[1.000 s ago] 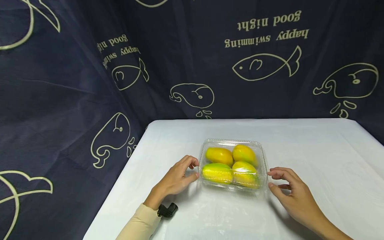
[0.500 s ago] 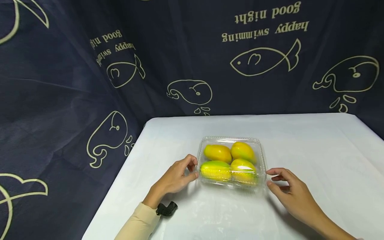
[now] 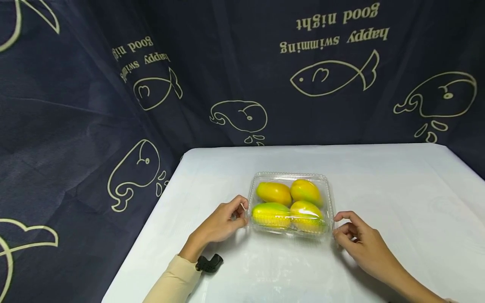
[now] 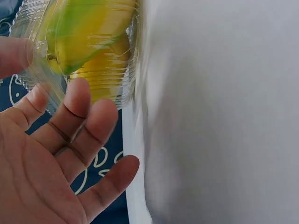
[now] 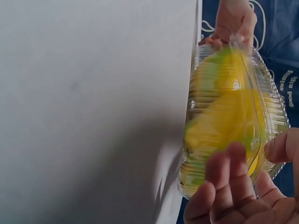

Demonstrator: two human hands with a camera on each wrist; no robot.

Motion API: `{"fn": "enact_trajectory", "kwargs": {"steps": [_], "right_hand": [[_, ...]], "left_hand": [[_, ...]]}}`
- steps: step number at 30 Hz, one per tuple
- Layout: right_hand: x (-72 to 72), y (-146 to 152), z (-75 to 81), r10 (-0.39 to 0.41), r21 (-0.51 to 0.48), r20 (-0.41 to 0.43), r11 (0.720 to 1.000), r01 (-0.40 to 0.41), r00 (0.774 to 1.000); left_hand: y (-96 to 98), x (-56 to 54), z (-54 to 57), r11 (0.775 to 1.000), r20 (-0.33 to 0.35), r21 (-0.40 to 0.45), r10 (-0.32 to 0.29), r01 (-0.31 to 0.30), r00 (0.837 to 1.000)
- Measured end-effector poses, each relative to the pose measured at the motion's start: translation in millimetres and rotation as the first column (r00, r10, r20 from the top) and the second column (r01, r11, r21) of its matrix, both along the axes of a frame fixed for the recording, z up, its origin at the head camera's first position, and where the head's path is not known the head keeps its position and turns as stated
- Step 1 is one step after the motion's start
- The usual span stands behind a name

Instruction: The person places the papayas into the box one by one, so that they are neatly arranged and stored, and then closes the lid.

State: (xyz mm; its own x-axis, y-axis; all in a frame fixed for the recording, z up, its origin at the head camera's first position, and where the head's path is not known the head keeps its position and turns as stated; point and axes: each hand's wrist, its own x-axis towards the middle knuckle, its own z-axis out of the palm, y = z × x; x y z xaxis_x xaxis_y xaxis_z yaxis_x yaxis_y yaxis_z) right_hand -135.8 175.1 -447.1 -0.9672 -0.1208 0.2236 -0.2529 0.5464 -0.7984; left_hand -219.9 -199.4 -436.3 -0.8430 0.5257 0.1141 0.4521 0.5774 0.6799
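Observation:
A clear plastic clamshell box (image 3: 291,234) rests on the white table with its lid down. Several yellow-green mangoes (image 3: 270,214) lie inside, visible through the plastic. At the box's left side, my left hand (image 3: 223,221) pinches the rim between thumb and index finger, the other fingers spread loosely below in the left wrist view. On the opposite side my right hand (image 3: 365,244) pinches the rim with thumb and index finger; its remaining fingers lie beside the ribbed wall in the right wrist view.
White cloth covers the table (image 3: 398,189). A dark blue curtain (image 3: 235,63) printed with fish and whales hangs behind and to the left. A black strap with a small device (image 3: 210,264) is on my left wrist.
The thumb and fingers of both hands have drawn in closer to the box's side rims. The box has stayed in place on the table; the head view has shifted slightly.

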Motion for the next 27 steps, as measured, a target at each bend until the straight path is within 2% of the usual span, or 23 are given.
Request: {"fn": "enact_trajectory", "kwargs": {"steps": [2,4,9,18,23,27], "right_hand": [[0.3,-0.5,1.0,0.014,-0.027,0.049,1.000,-0.013,0.999],[0.3,-1.0,1.9,0.024,-0.044,0.086,0.999,-0.020,0.996],[-1.1,-0.6,5.3,0.057,-0.059,0.160,0.997,-0.048,0.985],[-4.3,0.7,6.6,0.102,-0.115,0.277,0.991,-0.073,0.956],[-10.3,2.0,8.5,0.160,-0.182,0.333,0.978,-0.104,0.929],[-14.8,4.9,10.9,0.203,-0.188,0.363,0.972,-0.142,0.909]], "left_hand": [[-0.1,0.3,0.8,1.000,0.045,0.025,0.007,-0.008,0.999],[0.1,0.3,1.8,0.998,0.117,0.065,0.003,-0.011,0.993],[1.7,-0.5,5.6,0.987,0.285,0.159,-0.038,-0.008,0.958],[3.4,-2.1,3.8,0.972,0.374,0.233,-0.080,-0.010,0.924],[5.2,-3.4,5.1,0.970,0.400,0.244,-0.088,-0.013,0.912],[5.9,-5.0,6.5,0.964,0.425,0.264,-0.101,-0.017,0.899]]}}
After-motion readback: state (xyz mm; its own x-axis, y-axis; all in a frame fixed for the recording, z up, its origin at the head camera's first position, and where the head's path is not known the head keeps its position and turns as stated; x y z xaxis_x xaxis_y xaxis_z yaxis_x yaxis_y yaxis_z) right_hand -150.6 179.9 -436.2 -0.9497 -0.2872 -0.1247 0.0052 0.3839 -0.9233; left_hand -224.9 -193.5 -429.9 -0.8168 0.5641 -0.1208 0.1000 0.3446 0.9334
